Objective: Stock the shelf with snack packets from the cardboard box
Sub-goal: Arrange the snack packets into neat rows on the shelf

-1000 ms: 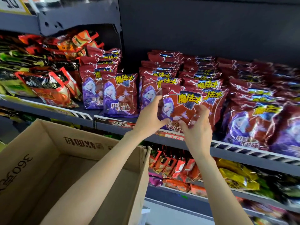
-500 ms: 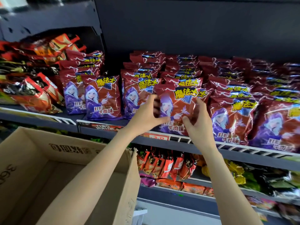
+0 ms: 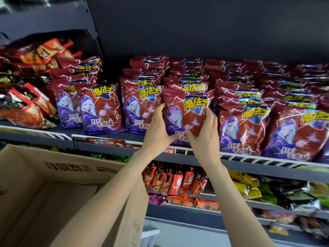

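Head view: glossy red-and-purple foil snack packet (image 3: 187, 116), upright, long axis vertical, at front of dark wire-edged shelf (image 3: 249, 157), between two packet rows. Left hand (image 3: 156, 130) and right hand (image 3: 204, 134) grip its lower sides, equally near. Brown cardboard box (image 3: 53, 184) near left, below.

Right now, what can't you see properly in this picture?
- Cardboard box floor, head view: arms and the frame's bottom edge hide it.
- Red packet's lower print: left hand and right hand cover it.
- Far-right packets: cut by the edge, blurred.
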The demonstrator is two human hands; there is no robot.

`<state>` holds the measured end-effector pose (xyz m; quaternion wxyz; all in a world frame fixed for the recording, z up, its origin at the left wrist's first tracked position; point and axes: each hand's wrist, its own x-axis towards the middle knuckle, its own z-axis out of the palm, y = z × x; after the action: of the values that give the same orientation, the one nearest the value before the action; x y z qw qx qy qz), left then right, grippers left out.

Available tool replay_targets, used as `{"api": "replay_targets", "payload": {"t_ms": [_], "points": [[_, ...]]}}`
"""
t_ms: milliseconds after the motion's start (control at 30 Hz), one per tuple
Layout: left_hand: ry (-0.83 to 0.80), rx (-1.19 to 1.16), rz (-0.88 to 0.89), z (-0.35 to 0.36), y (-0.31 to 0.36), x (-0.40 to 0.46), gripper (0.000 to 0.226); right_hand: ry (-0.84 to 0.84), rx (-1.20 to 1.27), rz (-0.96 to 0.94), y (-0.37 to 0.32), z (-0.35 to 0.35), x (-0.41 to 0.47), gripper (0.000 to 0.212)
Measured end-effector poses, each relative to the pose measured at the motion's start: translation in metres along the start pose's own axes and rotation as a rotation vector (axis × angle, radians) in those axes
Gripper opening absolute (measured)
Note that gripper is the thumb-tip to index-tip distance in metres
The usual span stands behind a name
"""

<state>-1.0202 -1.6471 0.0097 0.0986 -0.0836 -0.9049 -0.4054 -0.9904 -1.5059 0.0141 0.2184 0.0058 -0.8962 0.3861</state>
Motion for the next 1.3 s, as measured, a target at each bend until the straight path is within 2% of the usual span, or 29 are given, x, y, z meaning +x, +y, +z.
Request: {"api": "replay_targets", "payload": {"t_ms": [200,433,500,633,700,767,833,933,1000,1067,1133,1200,1300], "points": [[0.088,0.099,0.050,0.003,-0.003,0.005,0.108,0.002,0.044,-0.011,0.005,0.001,0.009,0.077],[0.184,0.331,0.154,0.008,-0.002,-0.002,0.104,0.081,-0.211,0.035,0.002,0.009,-0.013,0.092],[0.179,0.363,0.137,0.006,0.000,0.000,0.105,0.094,-0.263,0.007,0.001,0.011,-0.019,0.089],[0.086,0.274,0.090,-0.001,0.002,-0.001,0.103,0.099,-0.290,-0.057,-0.004,0.002,-0.030,0.076],[0.032,0.249,0.088,-0.011,0.000,-0.006,0.093,0.127,-0.262,-0.168,-0.007,-0.001,-0.034,0.060],[0.031,0.213,0.115,-0.027,-0.006,-0.013,0.070,0.134,-0.210,-0.294,-0.013,0.001,-0.034,0.041],[0.150,0.176,0.191,-0.052,-0.018,-0.022,0.046,0.085,-0.102,-0.395,-0.026,0.011,-0.029,0.031],[0.397,0.203,0.232,-0.100,-0.054,-0.033,0.033,-0.101,0.072,-0.446,-0.061,0.036,-0.021,0.030],[0.474,0.231,0.117,-0.132,-0.082,-0.035,0.041,-0.249,0.107,-0.411,-0.086,0.059,-0.013,0.036],[0.402,0.198,-0.068,-0.155,-0.108,-0.028,0.064,-0.369,0.131,-0.353,-0.105,0.085,-0.004,0.044],[0.297,0.151,-0.180,-0.166,-0.125,-0.018,0.085,-0.420,0.133,-0.327,-0.119,0.108,0.003,0.051],[0.250,0.140,-0.196,-0.170,-0.134,-0.007,0.095,-0.452,0.128,-0.297,-0.126,0.128,0.007,0.055],[0.220,0.168,-0.199,-0.171,-0.141,0.005,0.098,-0.475,0.102,-0.231,-0.130,0.152,0.010,0.063]]}}
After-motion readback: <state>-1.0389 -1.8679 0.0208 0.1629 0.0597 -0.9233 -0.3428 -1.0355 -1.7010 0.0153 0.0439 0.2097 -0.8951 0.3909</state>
